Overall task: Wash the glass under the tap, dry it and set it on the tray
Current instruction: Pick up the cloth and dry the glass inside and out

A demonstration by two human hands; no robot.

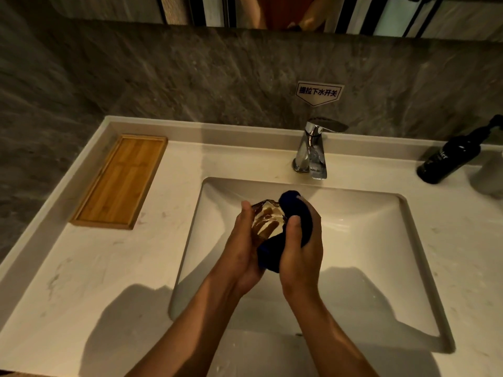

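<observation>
Dim amber light, forearm shadows across the counter [89, 268], edges bowed and soft.

Glass [268, 220] part-hidden by hands, cloth [295, 213]; bottle [449, 159] label unreadable.

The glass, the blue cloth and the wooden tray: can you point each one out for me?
glass [268, 223]: head view, on its clear side wall between the hands.
blue cloth [295, 210]: head view, on the bunched upper fold.
wooden tray [119, 183]: head view, on its bare floor.
</observation>
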